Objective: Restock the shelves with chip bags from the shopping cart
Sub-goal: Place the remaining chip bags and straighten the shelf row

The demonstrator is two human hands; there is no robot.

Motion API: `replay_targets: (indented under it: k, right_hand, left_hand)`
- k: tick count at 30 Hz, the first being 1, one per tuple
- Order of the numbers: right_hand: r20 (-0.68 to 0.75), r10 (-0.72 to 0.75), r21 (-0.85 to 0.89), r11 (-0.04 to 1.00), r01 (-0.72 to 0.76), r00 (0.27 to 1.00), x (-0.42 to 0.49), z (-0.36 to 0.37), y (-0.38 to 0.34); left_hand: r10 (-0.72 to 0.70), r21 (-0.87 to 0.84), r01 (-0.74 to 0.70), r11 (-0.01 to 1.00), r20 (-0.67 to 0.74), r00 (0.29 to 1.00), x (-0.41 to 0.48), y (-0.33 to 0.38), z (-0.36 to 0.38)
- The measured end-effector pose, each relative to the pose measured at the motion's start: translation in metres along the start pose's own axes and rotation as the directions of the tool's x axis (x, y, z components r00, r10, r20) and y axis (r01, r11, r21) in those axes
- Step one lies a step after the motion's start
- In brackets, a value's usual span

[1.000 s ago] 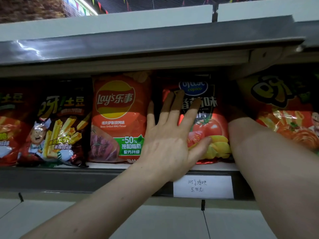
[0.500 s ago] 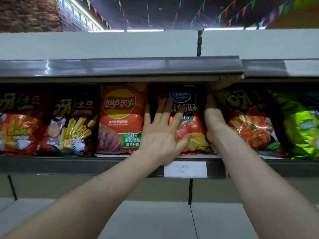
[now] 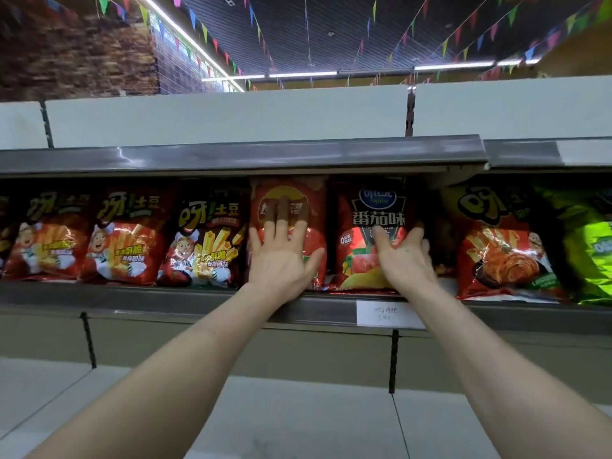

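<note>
Both hands were laid on chip bags standing on the shelf (image 3: pixel 198 298).
The left hand (image 3: pixel 281 260) was pressed flat, fingers straight and spread, on the orange bag (image 3: pixel 288 190); the right hand (image 3: pixel 405 256) was set on the tomato bag (image 3: pixel 371 207) just right of it, fingers bent, any grip not discernible.

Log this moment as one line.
left hand: presses Lay's bag | right hand: rests on tomato chip bag | both bags: upright on shelf
</note>
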State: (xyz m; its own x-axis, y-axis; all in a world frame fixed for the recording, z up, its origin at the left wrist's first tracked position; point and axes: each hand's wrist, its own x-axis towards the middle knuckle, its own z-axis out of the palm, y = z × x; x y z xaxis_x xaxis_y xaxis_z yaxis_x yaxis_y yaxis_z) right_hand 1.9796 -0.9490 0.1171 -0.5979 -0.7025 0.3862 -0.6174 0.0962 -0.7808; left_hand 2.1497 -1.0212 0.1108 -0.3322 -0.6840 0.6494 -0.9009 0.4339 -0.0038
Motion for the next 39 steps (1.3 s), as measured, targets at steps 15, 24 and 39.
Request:
replay_targets:
  k: [15, 24, 39]
  right_hand:
    - [0.212, -0.413, -0.576, 0.68, 0.455, 0.886, -0.054, 0.001, -0.022]
    - [0.241, -0.48, -0.514, 0.674, 0.53, 0.844, -0.112, -0.002, -0.067]
    - [0.193, -0.434, -0.527, 0.711, 0.466, 0.88, -0.179, -0.033, -0.086]
  left_hand:
    - [-0.004, 0.076, 0.001, 0.997, 0.04, 0.999, -0.027, 0.007, -0.035]
    - [-0.01, 0.008, 0.01, 1.0, -0.046, 0.999, -0.063, -0.021, -0.088]
    - [0.059, 0.012, -0.059, 0.998, -0.023, 0.998, -0.111, -0.013, -0.139]
